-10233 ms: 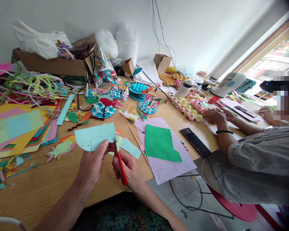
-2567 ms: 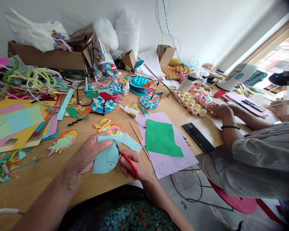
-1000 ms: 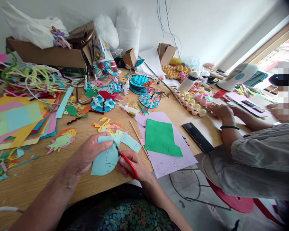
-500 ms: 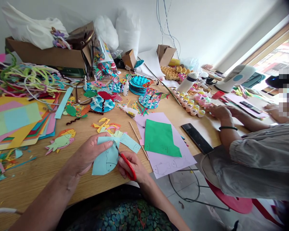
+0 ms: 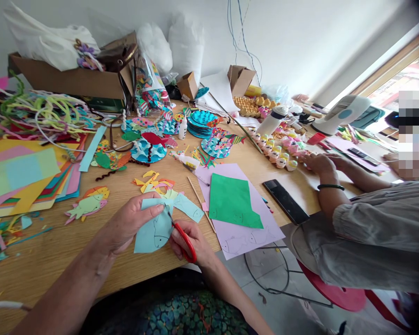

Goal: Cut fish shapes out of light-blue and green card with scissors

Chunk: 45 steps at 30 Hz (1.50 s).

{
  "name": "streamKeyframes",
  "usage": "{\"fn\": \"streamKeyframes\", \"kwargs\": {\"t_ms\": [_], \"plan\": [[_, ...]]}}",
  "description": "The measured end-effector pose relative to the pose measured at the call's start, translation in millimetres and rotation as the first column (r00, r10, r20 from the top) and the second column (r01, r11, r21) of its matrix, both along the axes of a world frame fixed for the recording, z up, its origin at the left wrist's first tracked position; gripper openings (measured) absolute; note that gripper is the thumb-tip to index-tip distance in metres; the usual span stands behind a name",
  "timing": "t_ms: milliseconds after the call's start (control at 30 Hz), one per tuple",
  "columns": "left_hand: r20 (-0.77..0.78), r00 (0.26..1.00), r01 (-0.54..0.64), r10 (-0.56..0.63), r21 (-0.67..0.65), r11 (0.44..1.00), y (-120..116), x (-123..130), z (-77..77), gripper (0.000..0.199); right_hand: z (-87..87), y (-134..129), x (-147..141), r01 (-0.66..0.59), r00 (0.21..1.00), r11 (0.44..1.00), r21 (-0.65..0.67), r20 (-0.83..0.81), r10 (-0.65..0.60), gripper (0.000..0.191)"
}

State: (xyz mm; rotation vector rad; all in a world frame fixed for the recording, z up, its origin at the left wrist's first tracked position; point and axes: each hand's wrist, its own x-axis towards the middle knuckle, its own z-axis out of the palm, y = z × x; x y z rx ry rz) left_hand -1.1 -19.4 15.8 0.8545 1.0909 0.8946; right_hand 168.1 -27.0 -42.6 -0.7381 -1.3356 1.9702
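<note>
My left hand (image 5: 134, 221) pinches a light blue paper (image 5: 150, 237) by its upper edge, thumb on top. A fish outline is drawn on the sheet. Red-handled scissors (image 5: 185, 242) are in my right hand (image 5: 192, 235), their blades at the right edge of the blue paper. Another light blue piece with a drawn fish (image 5: 190, 208) lies just beyond. To the right, a green sheet (image 5: 230, 197) rests on a larger lilac sheet (image 5: 244, 246) with pencilled fish. Behind my left hand are yellow and orange paper scraps (image 5: 150, 179).
Coloured sheets (image 5: 24, 177) and pipe cleaners (image 5: 49, 111) lie at the left. Glue bottles, paper fish and blue discs (image 5: 199, 123) fill the middle back. A black phone (image 5: 286, 201) is at the right, near another person's hands (image 5: 323, 165) and an egg carton with small figures.
The scissors have shifted very slightly at the right edge of the blue paper. Both hands keep nearly the same place and hold.
</note>
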Motion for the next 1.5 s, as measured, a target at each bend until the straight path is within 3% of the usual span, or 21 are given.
{"fn": "streamKeyframes", "kwargs": {"t_ms": [567, 800, 1100, 1500], "plan": [[-0.096, 0.994, 0.047, -0.045, 0.017, 0.999, 2.6, -6.4, -5.7, 0.030, 6.1, -2.2, 0.3, 0.015, 0.996, 1.000, 0.008, 0.085, -0.016, 0.055], [-0.085, 0.991, 0.108, -0.108, -0.006, 0.994, 3.2, -11.1, -3.2, 0.027, 2.2, -2.1, 2.5, -0.026, 0.998, 1.000, -0.009, 0.048, 0.026, 0.053], [-0.091, 0.990, 0.105, -0.105, -0.005, 0.994, 4.6, -12.6, 2.8, 0.030, 0.0, -3.8, 2.4, -0.015, 0.993, 0.999, -0.037, 0.114, 0.019, 0.052], [-0.053, 0.989, 0.137, -0.136, 0.013, 0.991, 3.5, -9.3, 2.4, 0.020, 6.7, -2.8, 1.3, -0.001, 0.990, 1.000, 0.008, 0.142, 0.000, 0.048]]}}
